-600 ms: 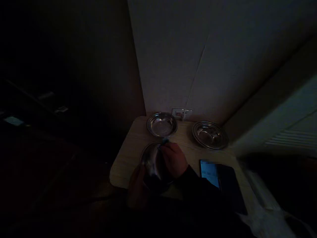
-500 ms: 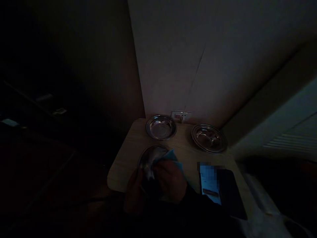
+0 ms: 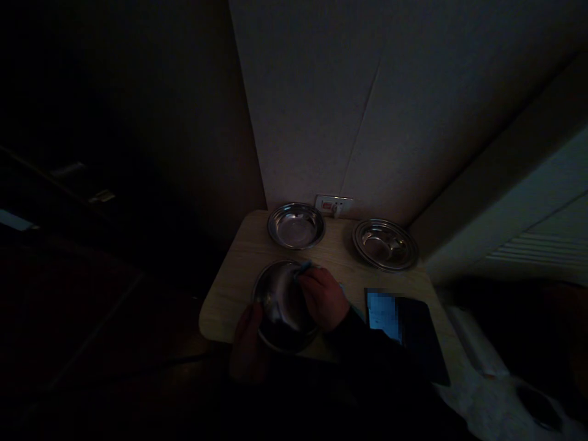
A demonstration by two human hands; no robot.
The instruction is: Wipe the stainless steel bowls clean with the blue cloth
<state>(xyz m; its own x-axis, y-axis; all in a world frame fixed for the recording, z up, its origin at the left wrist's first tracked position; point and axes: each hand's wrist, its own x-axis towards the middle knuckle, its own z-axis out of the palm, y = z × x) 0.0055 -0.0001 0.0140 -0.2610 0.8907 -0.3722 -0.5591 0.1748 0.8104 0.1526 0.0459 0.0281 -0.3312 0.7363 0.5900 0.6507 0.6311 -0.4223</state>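
A shiny metal bowl (image 3: 281,312) sits at the near part of the small wooden table (image 3: 229,294). At its left edge, my left hand (image 3: 248,337) grips the rim, the thumb on the inner side. My right hand (image 3: 325,297) is closed on a blue cloth (image 3: 303,267), pressing it to the bowl's upper right rim. Most of the cloth is hidden by that hand, and a bit of blue shows beside the wrist. The dim light blurs the finer details of both hands.
A metal dish (image 3: 296,228) stands at the back by the wall, and several stacked metal dishes (image 3: 384,246) are at the back right. A lit phone (image 3: 383,313) and a dark flat object (image 3: 421,337) lie at right. A wall socket (image 3: 334,205) is behind the table.
My right hand has moved from the bowl's middle to its upper right rim with the cloth, which is now more bunched up. My left hand stays at the left rim.
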